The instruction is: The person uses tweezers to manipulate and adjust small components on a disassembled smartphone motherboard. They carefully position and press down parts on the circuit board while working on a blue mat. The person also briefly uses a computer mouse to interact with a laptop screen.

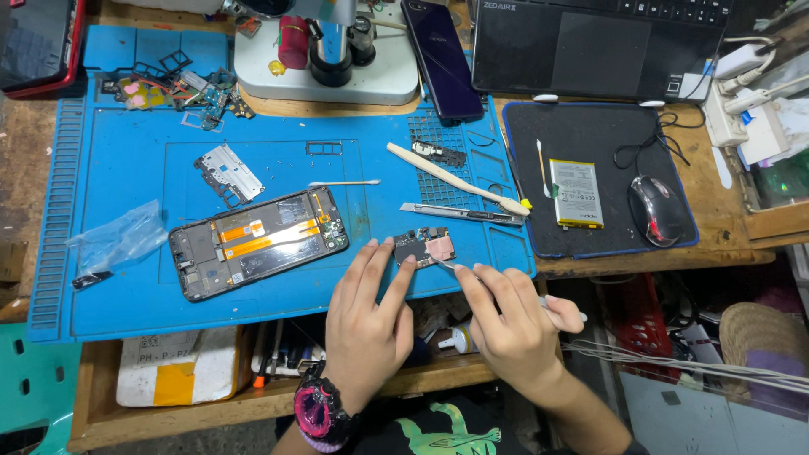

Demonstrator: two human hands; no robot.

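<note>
A blue repair mat fills the left and centre of the frame, keeping loose parts together. On it, left of centre, an opened phone lies face down, its insides exposed. Low in the centre, the left hand spreads its fingertips on a small circuit board, pinning it flat against the mat. Beside it, the right hand pinches metal tweezers, whose tip touches the board's lower edge.
</note>
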